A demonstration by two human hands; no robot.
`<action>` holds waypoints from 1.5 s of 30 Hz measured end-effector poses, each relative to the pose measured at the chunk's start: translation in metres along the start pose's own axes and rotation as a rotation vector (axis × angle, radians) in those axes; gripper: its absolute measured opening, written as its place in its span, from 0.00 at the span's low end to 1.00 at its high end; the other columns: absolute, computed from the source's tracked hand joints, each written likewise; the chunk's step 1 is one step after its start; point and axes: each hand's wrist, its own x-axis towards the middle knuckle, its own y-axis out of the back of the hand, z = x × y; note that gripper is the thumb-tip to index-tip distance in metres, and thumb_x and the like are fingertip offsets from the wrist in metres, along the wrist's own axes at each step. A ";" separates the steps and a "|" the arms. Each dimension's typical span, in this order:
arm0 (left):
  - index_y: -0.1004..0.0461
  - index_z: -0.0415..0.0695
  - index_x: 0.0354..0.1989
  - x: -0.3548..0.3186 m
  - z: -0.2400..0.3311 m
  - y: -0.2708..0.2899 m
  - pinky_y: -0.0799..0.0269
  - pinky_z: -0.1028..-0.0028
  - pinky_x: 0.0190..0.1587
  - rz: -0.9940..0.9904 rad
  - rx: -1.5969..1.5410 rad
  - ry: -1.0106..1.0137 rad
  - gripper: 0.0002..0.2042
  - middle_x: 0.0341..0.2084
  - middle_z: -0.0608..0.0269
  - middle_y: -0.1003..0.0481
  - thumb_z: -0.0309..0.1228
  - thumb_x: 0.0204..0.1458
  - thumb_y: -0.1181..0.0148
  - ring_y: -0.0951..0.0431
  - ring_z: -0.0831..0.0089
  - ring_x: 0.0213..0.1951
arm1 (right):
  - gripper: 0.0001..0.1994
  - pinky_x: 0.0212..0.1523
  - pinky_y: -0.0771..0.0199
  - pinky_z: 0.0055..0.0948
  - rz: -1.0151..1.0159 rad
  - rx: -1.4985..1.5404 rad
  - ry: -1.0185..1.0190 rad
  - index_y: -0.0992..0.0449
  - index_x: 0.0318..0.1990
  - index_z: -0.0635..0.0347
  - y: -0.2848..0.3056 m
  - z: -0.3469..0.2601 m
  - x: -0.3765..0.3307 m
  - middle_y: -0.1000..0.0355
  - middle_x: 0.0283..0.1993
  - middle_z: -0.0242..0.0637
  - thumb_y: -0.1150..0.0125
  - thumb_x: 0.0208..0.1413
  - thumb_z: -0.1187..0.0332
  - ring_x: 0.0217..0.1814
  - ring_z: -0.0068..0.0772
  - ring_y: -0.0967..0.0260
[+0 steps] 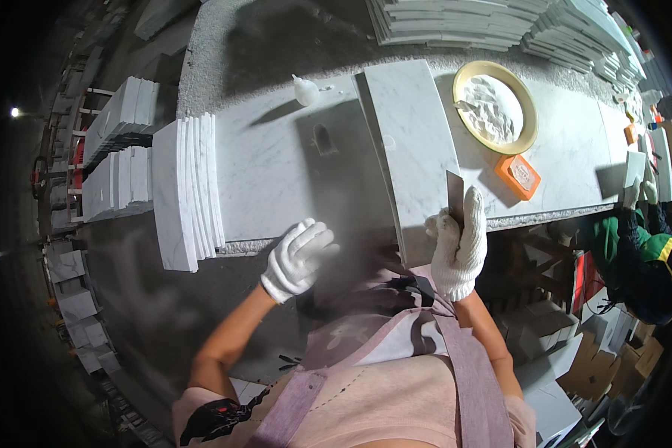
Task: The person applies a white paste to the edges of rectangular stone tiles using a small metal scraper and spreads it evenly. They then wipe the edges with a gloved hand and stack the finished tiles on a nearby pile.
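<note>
- Now, at the near edge of the worktop (276,172), I see a thin metal scraper blade (455,196) standing upright, clamped in the gloved right hand (459,250) against a marble slab (414,149).
- Left hand (297,257), gloved, hangs half-open and empty before the worktop edge.
- Beyond: a yellow bowl of white paste (496,108), an orange block (519,175), stacked tiles (190,190).

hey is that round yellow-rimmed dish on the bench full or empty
Partly full. The yellow-rimmed dish holds a rough heap of white paste or powder across its middle; bare dish shows around the heap near the rim. How deep it lies, cannot tell.
</note>
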 end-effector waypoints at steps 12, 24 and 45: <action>0.18 0.41 0.56 0.174 0.006 0.006 0.38 0.44 0.76 0.367 0.023 0.236 0.19 0.46 0.55 0.14 0.36 0.60 0.27 0.16 0.55 0.52 | 0.38 0.39 0.18 0.36 0.007 0.232 0.031 0.32 0.75 0.55 0.010 -0.018 -0.007 0.23 0.44 0.46 0.40 0.56 0.89 0.37 0.39 0.23; 0.23 0.48 0.67 0.240 -0.037 -0.004 0.39 0.47 0.74 0.163 0.148 0.191 0.39 0.68 0.48 0.30 0.60 0.50 0.24 0.30 0.47 0.69 | 0.38 0.36 0.21 0.44 -0.006 -0.018 0.231 0.31 0.72 0.68 0.008 -0.014 -0.003 0.19 0.35 0.40 0.34 0.48 0.83 0.33 0.47 0.21; 0.21 0.40 0.64 0.205 -0.014 0.000 0.31 0.53 0.70 0.355 -0.068 0.202 0.26 0.65 0.46 0.25 0.36 0.58 0.25 0.27 0.46 0.67 | 0.31 0.37 0.18 0.32 -0.234 0.215 -0.065 0.34 0.76 0.61 0.086 -0.022 -0.041 0.25 0.45 0.45 0.51 0.67 0.90 0.34 0.31 0.25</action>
